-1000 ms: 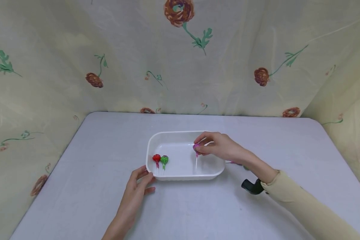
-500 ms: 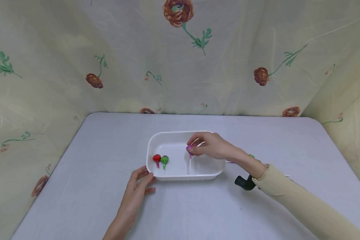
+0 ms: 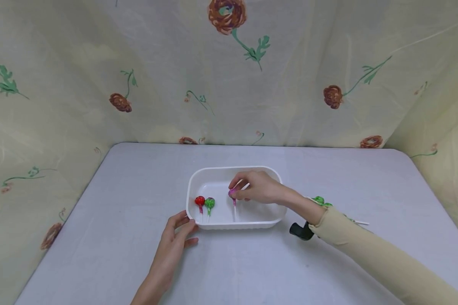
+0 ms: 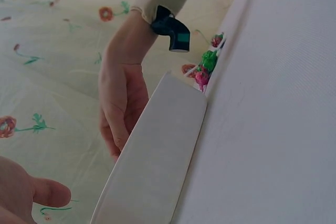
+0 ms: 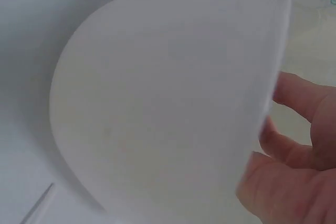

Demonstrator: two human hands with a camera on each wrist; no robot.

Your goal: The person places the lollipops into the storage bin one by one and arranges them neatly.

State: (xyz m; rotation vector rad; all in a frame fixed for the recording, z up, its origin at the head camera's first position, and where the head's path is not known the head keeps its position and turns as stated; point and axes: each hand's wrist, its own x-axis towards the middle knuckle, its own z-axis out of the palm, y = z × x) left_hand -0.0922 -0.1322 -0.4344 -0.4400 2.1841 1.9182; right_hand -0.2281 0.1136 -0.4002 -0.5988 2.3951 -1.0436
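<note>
In the head view a white plastic tray (image 3: 234, 226) stands on the table. Two lollipops lie side by side at its left end: a red lollipop (image 3: 200, 201) and a green lollipop (image 3: 210, 203), sticks pointing toward me. Over the tray's middle my right hand (image 3: 261, 187) pinches a purple lollipop (image 3: 233, 194) by its head, stick hanging down. The tray wall (image 5: 168, 93) hides that lollipop in the right wrist view. My left hand (image 3: 171, 241) rests at the tray's front left corner, fingers fairly straight and touching it; its thumb (image 4: 52, 192) shows in the left wrist view.
To the right of the tray, several more lollipops (image 3: 319, 200) lie on the table (image 3: 110, 220), partly hidden under my right forearm. A dark camera mount (image 3: 301, 231) sticks out from my right wrist. Flowered cloth (image 3: 282, 84) hangs behind the table and at the sides.
My right hand has moved left across the tray, carrying the purple lollipop nearer the red and green ones. More of the lollipops beside the tray now shows. My left hand stays put.
</note>
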